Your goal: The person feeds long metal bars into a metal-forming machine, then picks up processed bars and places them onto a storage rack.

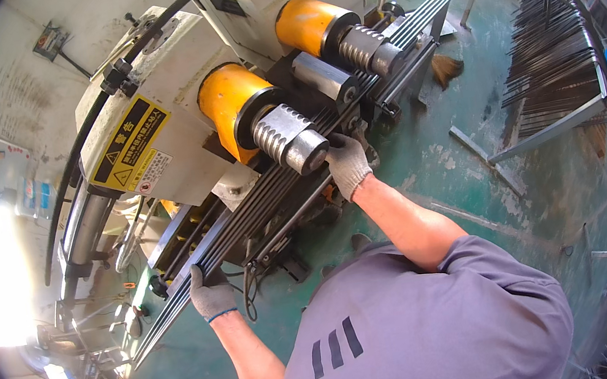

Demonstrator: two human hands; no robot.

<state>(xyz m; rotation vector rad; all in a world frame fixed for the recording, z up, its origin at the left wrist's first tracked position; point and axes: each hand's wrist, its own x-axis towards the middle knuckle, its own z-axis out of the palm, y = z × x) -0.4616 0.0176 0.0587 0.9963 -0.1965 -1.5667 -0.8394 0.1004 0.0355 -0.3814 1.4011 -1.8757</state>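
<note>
Several long thin metal rods (246, 214) lie side by side, slanting from the lower left to the upper right across the machine bed. My left hand (211, 293), in a grey knit glove, is closed around their near edge toward the lower left, thumb on top. Farther along, my right hand (348, 164), gloved too, is closed at the near edge of the rods; its fingertips are partly hidden. Just left of it, a ribbed metal cylinder (285, 134) sticks out over the rods from an orange housing (228, 100). A second ribbed cylinder (368, 48) stands farther up the row.
White machine bodies (154, 105) with yellow warning labels rise behind the rods. A hose (63, 167) curves at their left. Many dark rods (550, 53) lie on a rack at the right, above a metal bar (488, 161) on the green floor. A broom head (447, 69) stands near the machine.
</note>
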